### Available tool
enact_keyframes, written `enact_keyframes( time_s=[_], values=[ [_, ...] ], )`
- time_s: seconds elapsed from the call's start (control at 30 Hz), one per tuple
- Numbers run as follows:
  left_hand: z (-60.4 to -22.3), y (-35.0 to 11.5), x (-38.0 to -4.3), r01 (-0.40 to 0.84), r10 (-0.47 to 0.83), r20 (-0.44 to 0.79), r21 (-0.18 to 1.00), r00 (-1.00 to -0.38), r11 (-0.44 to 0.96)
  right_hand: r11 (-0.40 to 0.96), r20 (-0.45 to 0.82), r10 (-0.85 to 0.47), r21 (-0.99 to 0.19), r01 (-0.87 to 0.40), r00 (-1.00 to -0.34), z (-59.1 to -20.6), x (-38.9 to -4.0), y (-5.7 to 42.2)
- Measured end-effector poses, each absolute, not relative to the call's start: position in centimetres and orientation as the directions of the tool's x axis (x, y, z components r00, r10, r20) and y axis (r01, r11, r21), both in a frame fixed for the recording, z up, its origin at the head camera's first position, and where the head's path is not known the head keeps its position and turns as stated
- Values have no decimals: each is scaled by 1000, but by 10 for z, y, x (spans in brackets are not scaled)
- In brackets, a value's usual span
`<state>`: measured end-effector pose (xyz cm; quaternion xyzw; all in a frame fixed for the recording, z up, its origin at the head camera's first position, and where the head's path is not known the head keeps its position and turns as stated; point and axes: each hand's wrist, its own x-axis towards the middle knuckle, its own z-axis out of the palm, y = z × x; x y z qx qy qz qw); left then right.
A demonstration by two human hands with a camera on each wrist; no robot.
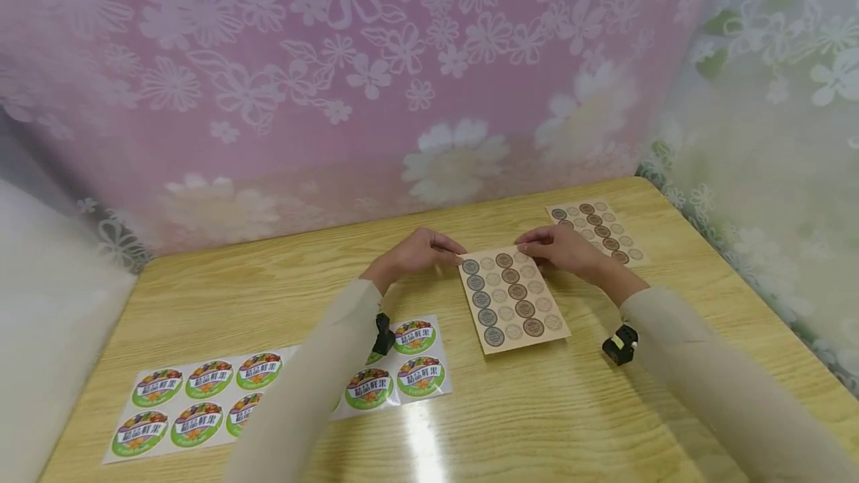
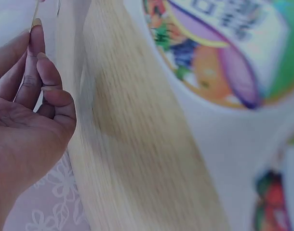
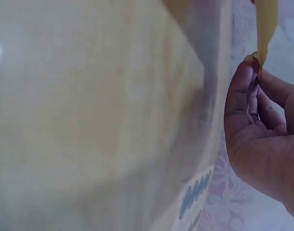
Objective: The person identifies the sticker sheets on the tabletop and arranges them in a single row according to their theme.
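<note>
Between my two hands is a tan sticker sheet (image 1: 515,300) with columns of round grey, brown and pale stickers. My left hand (image 1: 421,253) pinches its far left corner between thumb and fingers. At the far right corner, my right hand (image 1: 560,248) pinches the same sheet. The wrist views show the left hand (image 2: 36,115) and right hand (image 3: 262,125) each with fingertips on the sheet's edge. The sheet is held tilted above the table, its underside hidden in the head view.
Glossy white sheets of round fruit stickers (image 1: 194,423) lie at the table's front left, partly under my left sleeve. A second tan sticker sheet (image 1: 634,241) lies at the back right, partly behind my right hand. A flowered pink curtain (image 1: 376,95) borders the wooden table's (image 1: 537,416) back.
</note>
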<state>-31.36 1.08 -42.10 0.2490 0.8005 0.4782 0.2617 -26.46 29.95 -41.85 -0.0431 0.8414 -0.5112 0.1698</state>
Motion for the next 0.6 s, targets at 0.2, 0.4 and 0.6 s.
enact_keyframes(
  time_s=[0.2,0.4,0.6],
  values=[
    [-421,-3,-304,119,654,-199,905,-730,408,346,-273,-241,-921,180,-931,-425,-250,290],
    [-423,-11,-296,87,653,-194,924,-732,372,163,-301,-270,-951,264,-915,-428,-241,283],
    [-425,-18,-291,31,651,-216,938,-728,346,36,-334,-295,-940,339,-895,-432,-236,278]
  ],
)
